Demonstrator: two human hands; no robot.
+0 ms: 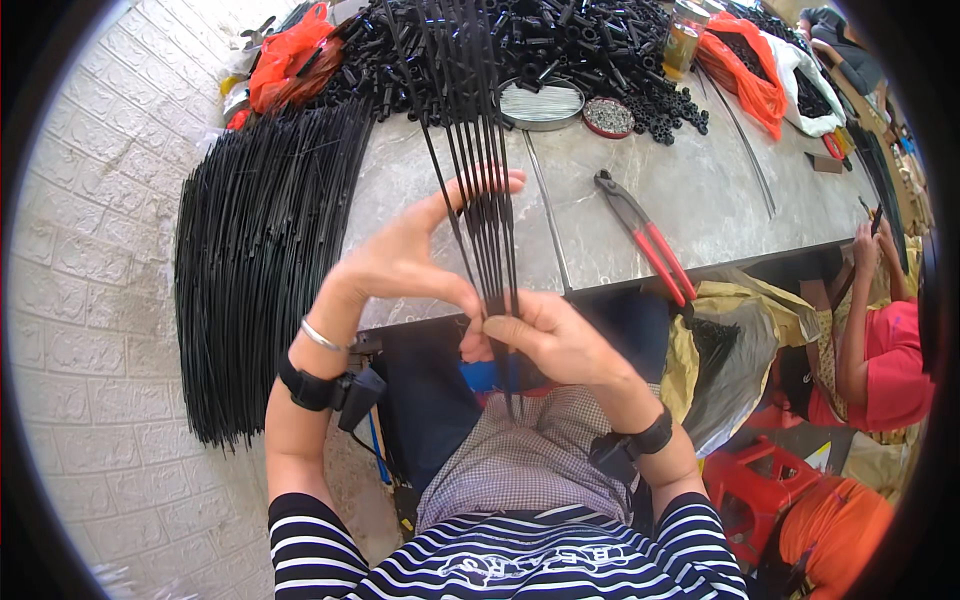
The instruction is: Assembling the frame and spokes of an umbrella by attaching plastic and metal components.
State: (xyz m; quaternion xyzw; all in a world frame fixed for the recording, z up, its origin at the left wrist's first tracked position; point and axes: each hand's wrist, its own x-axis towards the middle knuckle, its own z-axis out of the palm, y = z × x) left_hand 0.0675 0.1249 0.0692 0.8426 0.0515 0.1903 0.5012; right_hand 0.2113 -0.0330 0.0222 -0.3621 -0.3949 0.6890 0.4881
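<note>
My right hand (550, 338) pinches a fanned bundle of thin black rods (487, 225) near its lower end, over my lap. The rods spread apart upward across the table's edge, and their tops are blurred near the upper rim. My left hand (415, 255) is curved around the bundle's left side, thumb and fingers wide apart. Its fingertips pass behind the rods, so whether they touch is hard to tell. Close to my left arm, a large stack of similar black rods (265, 260) lies at the table's left end.
Pliers with red handles (648, 240) lie on the grey table (595, 235). Behind are a heap of black tubular parts (590, 50), a round tin of pale pins (541, 103) and a small red-rimmed tin (608, 117). Another person (880, 330) works at right, near a red stool (765, 490).
</note>
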